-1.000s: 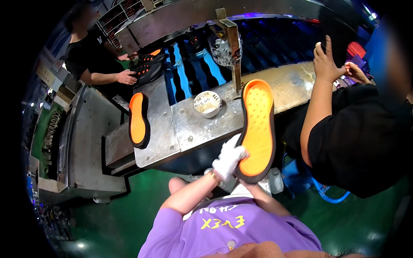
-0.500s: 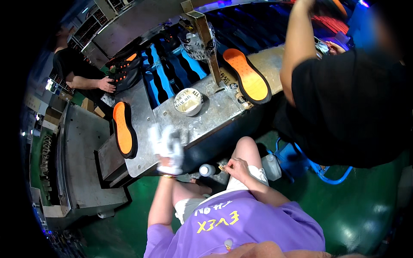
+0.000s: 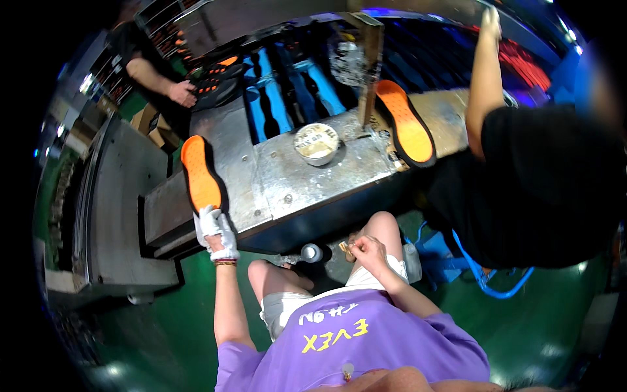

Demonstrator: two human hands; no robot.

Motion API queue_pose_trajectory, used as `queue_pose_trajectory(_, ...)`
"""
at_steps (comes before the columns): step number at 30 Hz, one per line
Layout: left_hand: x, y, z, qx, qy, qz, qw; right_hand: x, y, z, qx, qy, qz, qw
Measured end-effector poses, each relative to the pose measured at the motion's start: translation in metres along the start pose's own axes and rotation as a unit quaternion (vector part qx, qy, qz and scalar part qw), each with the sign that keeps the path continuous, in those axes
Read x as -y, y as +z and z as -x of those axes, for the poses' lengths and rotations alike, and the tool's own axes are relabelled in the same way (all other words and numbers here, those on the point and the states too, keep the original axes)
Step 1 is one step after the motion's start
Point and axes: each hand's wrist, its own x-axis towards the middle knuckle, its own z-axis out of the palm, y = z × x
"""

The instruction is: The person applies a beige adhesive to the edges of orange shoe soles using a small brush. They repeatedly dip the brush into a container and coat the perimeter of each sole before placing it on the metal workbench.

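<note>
My left hand (image 3: 217, 234), in a white glove, is at the near end of an orange shoe sole (image 3: 201, 176) with a black rim. Its fingers close over that end, and the sole lies lengthwise on the metal bench at the left. Over my lap, my right hand (image 3: 371, 251) is bare and pinched on a small tan-tipped brush (image 3: 345, 249); most of its handle is hidden by the fingers. A second orange sole (image 3: 410, 125) with a black rim lies at the right of the bench, away from both hands. Between the soles stands a white bowl (image 3: 317, 145) with pale residue.
An upright metal post (image 3: 368, 78) rises from the bench (image 3: 281, 189). Behind it runs a conveyor with blue slats (image 3: 269, 104). A white bottle (image 3: 311, 253) stands below the bench edge. Close on my right is a co-worker in black (image 3: 522, 189); another handles dark shoes (image 3: 219, 91) at far left.
My left hand has moved left from over the bench to the left sole's near end. My right hand stays over my lap. The near co-worker's arm has swung to the right.
</note>
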Motion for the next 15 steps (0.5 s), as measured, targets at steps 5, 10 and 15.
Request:
queue_pose_trajectory(5,-0.053,-0.038,0.05,0.045,-0.018,0.036,0.998,0.069,-0.048,-0.056,-0.038,-0.066,-0.152,0.985)
queue_pose_trajectory(10,-0.121,-0.093,0.098,0.093,-0.075,0.087,0.989,0.156,-0.092,-0.155,-0.085,-0.273,-0.037,0.957)
queue_pose_trajectory(15,-0.142,-0.111,0.101,0.113,-0.118,0.131,0.978,0.189,-0.073,-0.222,-0.043,-0.339,0.181,0.922)
